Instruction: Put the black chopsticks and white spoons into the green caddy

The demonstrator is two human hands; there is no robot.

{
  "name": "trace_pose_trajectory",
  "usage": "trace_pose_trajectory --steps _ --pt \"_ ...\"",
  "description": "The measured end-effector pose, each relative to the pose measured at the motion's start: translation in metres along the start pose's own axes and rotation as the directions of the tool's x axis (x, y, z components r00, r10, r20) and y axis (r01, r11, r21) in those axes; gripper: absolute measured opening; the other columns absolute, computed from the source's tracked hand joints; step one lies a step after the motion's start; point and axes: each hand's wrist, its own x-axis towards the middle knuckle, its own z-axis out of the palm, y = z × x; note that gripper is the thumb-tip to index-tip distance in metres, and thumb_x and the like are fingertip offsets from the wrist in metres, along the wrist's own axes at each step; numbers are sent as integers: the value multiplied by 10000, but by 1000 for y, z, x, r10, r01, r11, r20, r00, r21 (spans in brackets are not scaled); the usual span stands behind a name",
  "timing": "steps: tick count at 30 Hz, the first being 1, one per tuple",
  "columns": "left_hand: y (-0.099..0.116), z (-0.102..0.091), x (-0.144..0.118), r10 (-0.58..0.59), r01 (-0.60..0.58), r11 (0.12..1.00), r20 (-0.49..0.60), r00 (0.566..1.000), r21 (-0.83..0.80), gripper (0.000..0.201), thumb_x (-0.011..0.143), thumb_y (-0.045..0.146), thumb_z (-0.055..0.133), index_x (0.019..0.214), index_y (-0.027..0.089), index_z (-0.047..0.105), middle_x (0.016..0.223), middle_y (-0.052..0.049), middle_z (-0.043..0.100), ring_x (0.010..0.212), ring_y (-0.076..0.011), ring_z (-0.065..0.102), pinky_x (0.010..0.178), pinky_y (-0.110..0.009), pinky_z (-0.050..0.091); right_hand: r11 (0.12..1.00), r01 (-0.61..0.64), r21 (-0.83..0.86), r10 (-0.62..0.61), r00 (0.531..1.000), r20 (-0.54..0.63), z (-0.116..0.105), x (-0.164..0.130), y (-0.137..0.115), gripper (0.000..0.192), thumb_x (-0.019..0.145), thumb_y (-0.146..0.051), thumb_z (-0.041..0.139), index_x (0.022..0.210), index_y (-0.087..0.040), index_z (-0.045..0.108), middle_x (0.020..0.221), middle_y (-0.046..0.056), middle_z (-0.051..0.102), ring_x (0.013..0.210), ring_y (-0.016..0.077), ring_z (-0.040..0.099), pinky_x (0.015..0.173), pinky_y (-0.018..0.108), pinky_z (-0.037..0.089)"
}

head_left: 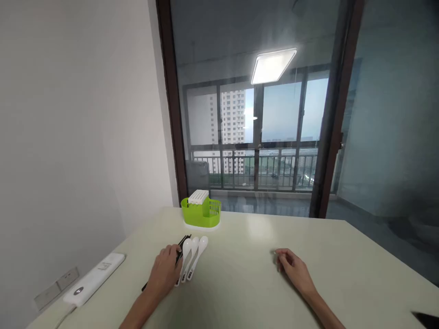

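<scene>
Left hand (pixel 165 269) rests fingers-curled on black chopsticks (pixel 181 244) beside three white spoons (pixel 192 256) near the table's (pixel 247 283) left edge — grip unclear; right hand (pixel 293 267) lies loosely curled, holding nothing, mid-table — green caddy (pixel 201 211) at the far edge.

Three glossy white spoons (pixel 192 256), ceramic or hard plastic by their sheen, lie beside dark matt chopsticks (pixel 181 244) on a smooth, pale table (pixel 247 278) with a soft satin finish. Behind them stands a bright green plastic holder (pixel 201 213), slotted and lightly shiny, while a white plastic power strip (pixel 94 278) sits matt at the table's edge.
</scene>
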Motion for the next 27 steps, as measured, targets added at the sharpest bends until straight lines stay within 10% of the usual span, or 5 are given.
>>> trace_pose_trajectory --steps 6,27 --pt "-33 -5 -7 -154 113 975 215 964 192 594 918 294 466 1473 92 405 1404 -225 565 1282 -351 562 998 -421 441 1000 -9 0 9 1000 -3 0 -12 -5 387 855 -548 524 954 -220 702 710 16 704 618 201 643 634 305 502" --pt "-23 -23 18 -223 122 940 307 925 318 401 809 204 578 1203 133 600 1244 -191 680 1144 -342 658 871 -394 488 1000 -14 -19 14 1000 4 -4 -22 -13 386 862 -528 498 959 -211 696 692 14 691 608 199 637 657 315 500"
